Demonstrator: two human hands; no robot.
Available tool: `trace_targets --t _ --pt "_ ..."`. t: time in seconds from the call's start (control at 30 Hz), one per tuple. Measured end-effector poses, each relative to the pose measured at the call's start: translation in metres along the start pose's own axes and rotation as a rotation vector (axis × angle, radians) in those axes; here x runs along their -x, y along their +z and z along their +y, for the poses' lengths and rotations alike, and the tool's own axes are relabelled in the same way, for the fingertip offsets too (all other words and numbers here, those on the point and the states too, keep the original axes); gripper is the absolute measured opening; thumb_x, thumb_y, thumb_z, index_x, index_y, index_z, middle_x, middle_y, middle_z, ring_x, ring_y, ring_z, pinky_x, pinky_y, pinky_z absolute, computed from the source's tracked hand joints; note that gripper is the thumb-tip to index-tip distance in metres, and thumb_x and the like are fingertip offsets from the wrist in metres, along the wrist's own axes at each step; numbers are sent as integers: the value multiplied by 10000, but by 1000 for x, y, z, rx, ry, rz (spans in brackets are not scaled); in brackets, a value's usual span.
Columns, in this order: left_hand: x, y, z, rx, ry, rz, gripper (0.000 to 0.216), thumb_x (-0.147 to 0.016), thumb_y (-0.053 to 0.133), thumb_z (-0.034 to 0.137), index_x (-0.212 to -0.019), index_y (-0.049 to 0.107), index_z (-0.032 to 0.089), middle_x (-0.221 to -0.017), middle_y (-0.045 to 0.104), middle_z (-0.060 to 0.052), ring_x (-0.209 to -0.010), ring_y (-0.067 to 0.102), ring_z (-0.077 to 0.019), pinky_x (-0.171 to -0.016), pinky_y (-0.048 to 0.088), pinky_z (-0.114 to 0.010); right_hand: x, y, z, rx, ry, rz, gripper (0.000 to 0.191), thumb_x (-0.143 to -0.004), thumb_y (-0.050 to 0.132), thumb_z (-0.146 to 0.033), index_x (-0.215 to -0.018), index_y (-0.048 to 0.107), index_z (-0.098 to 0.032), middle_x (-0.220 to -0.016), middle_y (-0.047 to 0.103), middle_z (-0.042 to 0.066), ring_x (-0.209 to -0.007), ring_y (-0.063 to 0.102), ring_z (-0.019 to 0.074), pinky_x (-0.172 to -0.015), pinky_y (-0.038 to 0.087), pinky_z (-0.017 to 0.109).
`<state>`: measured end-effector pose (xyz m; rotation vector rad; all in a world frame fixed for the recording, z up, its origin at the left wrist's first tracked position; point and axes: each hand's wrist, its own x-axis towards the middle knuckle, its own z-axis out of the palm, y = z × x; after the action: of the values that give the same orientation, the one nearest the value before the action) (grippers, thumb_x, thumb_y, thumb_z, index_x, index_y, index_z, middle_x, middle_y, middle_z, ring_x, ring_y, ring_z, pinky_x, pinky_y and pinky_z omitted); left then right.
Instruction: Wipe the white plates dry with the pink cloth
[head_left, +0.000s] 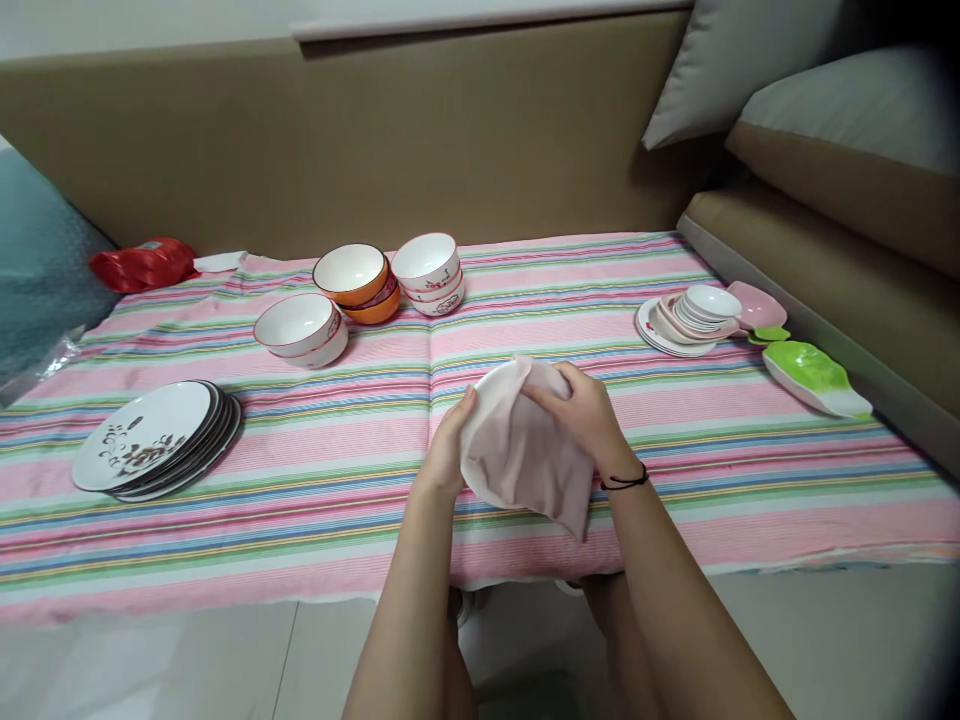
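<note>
Between my hands, above the front of the striped cloth, is a white plate (pixel 477 470), tilted toward me. My left hand (pixel 448 447) grips its left rim, thumb on the face and fingers behind it. A pale pink cloth (pixel 536 450) covers most of the plate and hangs down past its lower right edge. My right hand (pixel 583 412) presses the cloth onto the plate's upper right, thumb at the rim and index finger stretched over the face. The other right fingers are partly hidden. A dark band circles my right wrist.
Stacked flowered plates (pixel 150 435) lie at left. Behind them stand white bowls (pixel 300 330), orange bowls (pixel 351 275) and more white bowls (pixel 427 265). At right are stacked small dishes (pixel 701 315), a pink dish (pixel 757 305) and a green leaf-shaped dish (pixel 814 378). A red bundle (pixel 142 265) lies far left.
</note>
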<state>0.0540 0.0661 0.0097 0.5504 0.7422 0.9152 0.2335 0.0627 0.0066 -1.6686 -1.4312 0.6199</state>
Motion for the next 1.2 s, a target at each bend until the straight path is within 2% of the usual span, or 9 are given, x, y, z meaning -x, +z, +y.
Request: trace_targets --t 0.2,0.33,0.5,0.63,0.77,0.87,1.03,1.13,1.2 --pt "-7 4 5 189 265 128 542 -822 515 558 -1141 629 134 -1133 669 -110 -1109 587 -288 -953 466 -376 2 -2 9 -356 146 -42 369 -716 632 -523 -797 592 -165 -736 579 -3 -685 498 151 -597 378 249" --pt "-12 2 9 238 337 131 549 -839 468 563 -1151 621 138 -1163 657 -102 -1116 582 -283 -957 464 -379 4 6 5 -370 168 -46 350 -709 642 -487 -827 600 -161 -788 602 18 -742 522 175 -624 398 260" --pt "-8 -3 14 131 136 47 465 -810 544 504 -1054 661 125 -1010 705 -103 -1018 630 -284 -910 485 -375 5 4 3 -374 135 -2 305 -730 631 -465 -807 572 -175 -764 573 -3 -722 500 154 -623 390 246" --pt "-2 -7 13 6 -39 -16 393 -779 615 460 -972 681 124 -876 717 -86 -872 668 -260 -825 510 -348 8 -2 1 -315 100 -91 337 -731 629 -499 -734 560 -169 -702 530 -17 -669 465 137 -583 360 233" --pt "-1 -8 12 -147 -80 11 447 -751 634 513 -962 686 122 -803 708 -80 -747 663 -241 -720 507 -336 9 -4 -2 -230 49 -144 354 -740 613 -516 -722 578 -165 -680 519 -24 -640 444 127 -565 337 227" --pt "-6 -9 13 -358 116 120 435 -762 612 523 -944 692 137 -894 708 -79 -796 647 -227 -708 482 -309 8 -5 -2 -143 3 -66 359 -760 596 -522 -687 559 -172 -648 503 -34 -614 426 115 -549 312 221" --pt "-14 -7 15 -590 437 307 356 -804 572 469 -984 678 180 -1046 679 -87 -947 622 -232 -741 472 -309 9 -8 -1 242 -126 9 307 -821 553 -472 -719 616 -190 -584 553 -14 -551 437 129 -553 300 243" --pt "-12 0 12 -688 654 270 264 -827 579 383 -994 680 205 -1130 647 -78 -1103 555 -228 -839 449 -307 11 -8 -4 388 -217 -26 295 -871 491 -402 -1015 668 -215 -660 644 29 -578 520 171 -568 331 262" --pt "-10 7 9 -737 728 215 250 -841 574 340 -1042 671 229 -1155 634 -67 -1128 537 -223 -881 428 -315 12 -7 -7 413 -265 -54 393 -888 465 -348 -1256 569 -256 -749 689 42 -634 577 197 -586 366 271"
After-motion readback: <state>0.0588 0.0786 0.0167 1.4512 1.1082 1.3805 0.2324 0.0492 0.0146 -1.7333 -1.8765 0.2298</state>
